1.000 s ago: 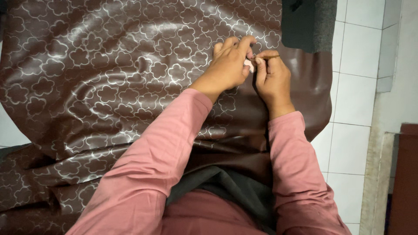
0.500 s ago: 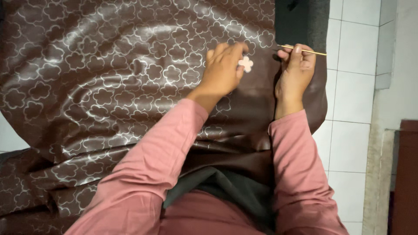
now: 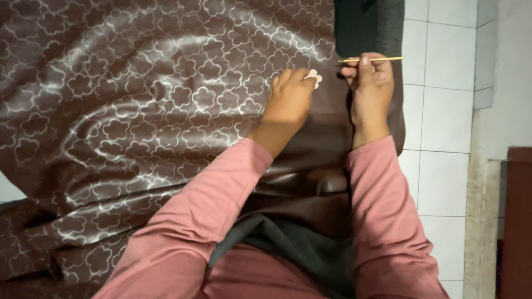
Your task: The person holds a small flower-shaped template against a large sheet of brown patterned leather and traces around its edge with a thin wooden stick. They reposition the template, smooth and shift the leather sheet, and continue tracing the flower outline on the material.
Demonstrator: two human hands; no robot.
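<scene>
A dark brown fabric point(image 3: 138, 111) printed with shiny flower outlines lies spread over my lap and the floor. My left hand point(image 3: 288, 102) rests palm down on it, fingertips pressing a small pale flower-shaped piece point(image 3: 315, 77) against the cloth. My right hand point(image 3: 368, 88) is just right of it, near the fabric's right edge, and pinches a thin yellow stick point(image 3: 374, 59) that lies level and points left and right. Both sleeves are pink.
White floor tiles point(image 3: 438, 111) run along the right of the fabric. A dark grey cloth point(image 3: 368, 25) lies at the top right, and a reddish-brown wooden piece point(image 3: 515, 221) stands at the far right edge. Dark grey material point(image 3: 299, 249) shows under my arms.
My hands were together at the pale piece. My right hand has drawn away to the right with the stick, and my left hand stays pressing the piece.
</scene>
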